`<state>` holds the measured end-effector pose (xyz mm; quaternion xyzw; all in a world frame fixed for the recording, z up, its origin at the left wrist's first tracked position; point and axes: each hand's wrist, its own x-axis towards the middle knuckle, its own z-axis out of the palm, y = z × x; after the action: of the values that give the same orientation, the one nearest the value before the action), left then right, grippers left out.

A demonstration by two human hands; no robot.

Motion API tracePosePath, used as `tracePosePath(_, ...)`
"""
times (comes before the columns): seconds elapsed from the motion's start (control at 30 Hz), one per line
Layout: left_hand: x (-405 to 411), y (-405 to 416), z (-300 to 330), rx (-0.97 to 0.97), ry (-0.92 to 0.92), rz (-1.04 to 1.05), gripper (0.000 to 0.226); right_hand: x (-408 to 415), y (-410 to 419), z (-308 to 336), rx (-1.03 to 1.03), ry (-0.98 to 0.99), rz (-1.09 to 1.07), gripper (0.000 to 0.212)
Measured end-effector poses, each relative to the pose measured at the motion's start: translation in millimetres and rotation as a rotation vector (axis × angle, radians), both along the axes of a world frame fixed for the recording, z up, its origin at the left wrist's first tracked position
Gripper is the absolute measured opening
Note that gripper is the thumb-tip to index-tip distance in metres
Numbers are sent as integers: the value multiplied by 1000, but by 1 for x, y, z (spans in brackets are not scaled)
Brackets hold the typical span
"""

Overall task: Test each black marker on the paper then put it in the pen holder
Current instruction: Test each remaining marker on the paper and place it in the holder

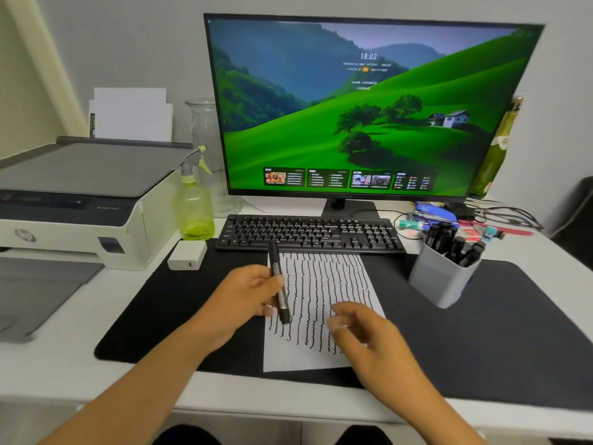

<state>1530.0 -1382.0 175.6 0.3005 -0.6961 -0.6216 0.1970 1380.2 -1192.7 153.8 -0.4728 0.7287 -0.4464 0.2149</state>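
Gripping the marker (pixel 278 284) near-upright over the paper (pixel 321 303), left hand (pixel 244 297) fingers curled; right hand (pixel 369 335), loosely open and empty, sits nearer the pen holder (pixel 439 281).

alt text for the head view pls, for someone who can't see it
The left hand holds a black marker over a paper covered in wavy black test lines, the right hand hovering beside it. A grey pen holder of markers stands to the right, before a keyboard and monitor.

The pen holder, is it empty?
No, the grey pen holder on the desk mat already has several black markers standing in it.
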Motion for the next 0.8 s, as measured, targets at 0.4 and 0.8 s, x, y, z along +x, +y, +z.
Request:
tracePosePath(0.4, 2, 25, 11, -70, 134, -29, 21, 6, -6, 0, -143, -168, 101, 23)
tracePosePath(0.8, 12, 23, 20, -730, -28, -273, 27, -22, 9, -2, -354, -386, 135, 30)
